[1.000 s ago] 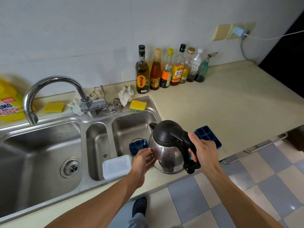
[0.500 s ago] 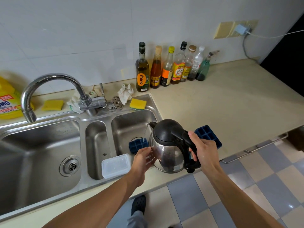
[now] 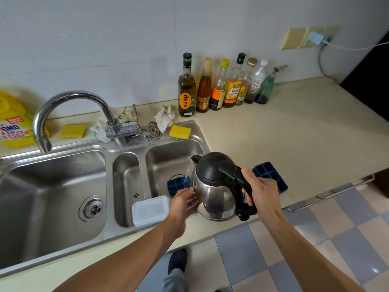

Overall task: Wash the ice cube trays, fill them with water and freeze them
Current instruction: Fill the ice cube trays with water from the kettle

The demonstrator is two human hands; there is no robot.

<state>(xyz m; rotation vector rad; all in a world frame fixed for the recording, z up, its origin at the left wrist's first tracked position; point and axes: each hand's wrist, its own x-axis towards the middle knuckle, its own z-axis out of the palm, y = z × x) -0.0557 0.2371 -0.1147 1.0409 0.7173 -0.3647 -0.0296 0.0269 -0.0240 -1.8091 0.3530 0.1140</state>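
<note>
Pouring water (image 3: 187, 172) from kettle (image 3: 212, 192) into blue ice cube tray (image 3: 175, 185) in sink (image 3: 168, 157): right grip (image 3: 262, 191) clamps handle (image 3: 236, 177); left grip (image 3: 182, 202), fingers relaxed, touches kettle body.

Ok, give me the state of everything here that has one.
kettle, tilted, lid shut, pouring from spout
tray in sink, cells up, catching the water
tray on counter, cells up, fill unclear
faucet, off, no water running
clear container, resting on sink's front rim

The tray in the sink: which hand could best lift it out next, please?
Probably left: the left hand merely touches the kettle, near the tray; the right hand grips the handle.
</note>
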